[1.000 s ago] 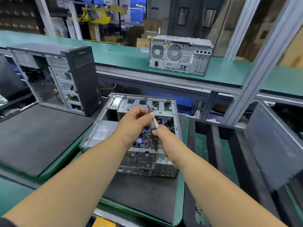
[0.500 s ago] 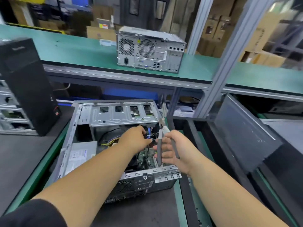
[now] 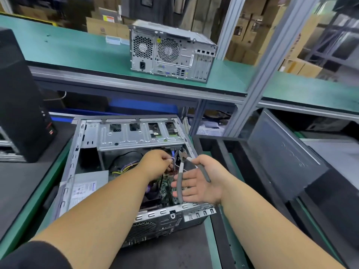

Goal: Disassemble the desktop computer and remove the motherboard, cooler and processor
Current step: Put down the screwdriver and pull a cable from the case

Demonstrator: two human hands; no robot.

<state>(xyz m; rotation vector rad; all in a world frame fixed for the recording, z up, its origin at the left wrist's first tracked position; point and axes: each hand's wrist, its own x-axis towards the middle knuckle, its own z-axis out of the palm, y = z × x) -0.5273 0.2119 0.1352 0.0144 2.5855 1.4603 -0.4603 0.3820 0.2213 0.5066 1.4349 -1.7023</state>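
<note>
An open desktop case (image 3: pixel 132 136) lies on its side on a dark mat. Inside I see the green motherboard (image 3: pixel 167 185), a purple-bladed cooler fan (image 3: pixel 150 190) partly hidden by my left forearm, and the grey power supply (image 3: pixel 87 185). My left hand (image 3: pixel 157 162) reaches into the case and pinches a thin bundle of wires (image 3: pixel 173 159). Just right of it, my right hand (image 3: pixel 202 183) holds grey-handled cutters (image 3: pixel 181 177) with the handles spread apart. Their jaws point at the pinched wires.
A closed silver tower (image 3: pixel 171 53) stands on the green conveyor behind. A black tower (image 3: pixel 19 98) stands at the left, close to the case. A black side panel (image 3: pixel 281 158) leans in a rack at the right. A metal post (image 3: pixel 268 65) rises behind the case.
My left hand has dropped from above the case into it and taken the wires. My right hand has spread the cutter handles and brought the jaws up to the wires.
</note>
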